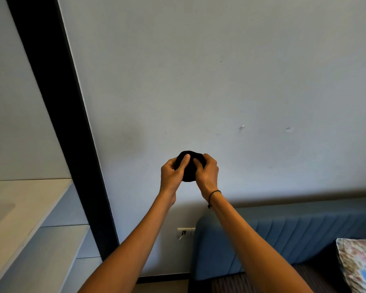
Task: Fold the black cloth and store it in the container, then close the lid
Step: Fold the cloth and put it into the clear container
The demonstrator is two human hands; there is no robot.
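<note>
Both hands are raised in front of the wall [220, 81], nothing beneath them. The left hand [171, 174] and right hand [207, 172] close on the cloth [189, 169] from either side, thumbs pressed on it, probably to keep the bundle compact. No container is in view.

Cloth [189, 169] bundled between left hand [171, 175] and right hand [207, 173], raised before wall [220, 81]. Shelf [19, 208] left; headboard [283, 235] lower right, pillow [359, 265] before it.
</note>
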